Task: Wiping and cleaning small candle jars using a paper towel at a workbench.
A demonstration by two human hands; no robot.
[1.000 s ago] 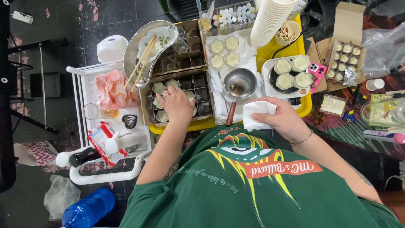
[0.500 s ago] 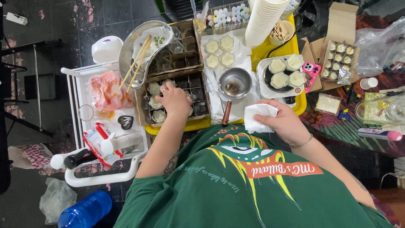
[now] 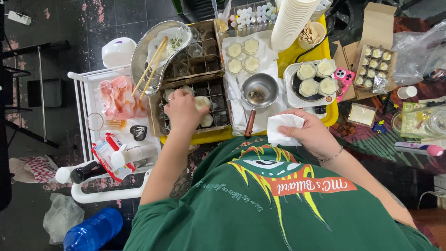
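The left hand (image 3: 182,109) reaches forward over a compartmented wooden tray (image 3: 218,104), knuckles up and fingers curled down onto a pale round cup (image 3: 201,102) sitting in one of the tray's cells; the fingers close around it, though how firmly they grip cannot be told from above. A ring shows on one finger. The left forearm runs straight back toward the green shirt, elbow bent near the body.

The right hand (image 3: 310,135) rests at the near edge of the yellow worktop (image 3: 331,118), fingers and thumb pinched shut on a folded white tissue (image 3: 282,128), wrist bent inward, a thin bracelet at the wrist.

Between the two hands stands a small metal saucepan (image 3: 260,90) with a wooden handle pointing toward the person. Beyond the right hand a tray (image 3: 290,88) carries four filled pale cups, and a tall stack of white cups (image 3: 292,21) rises at the far edge
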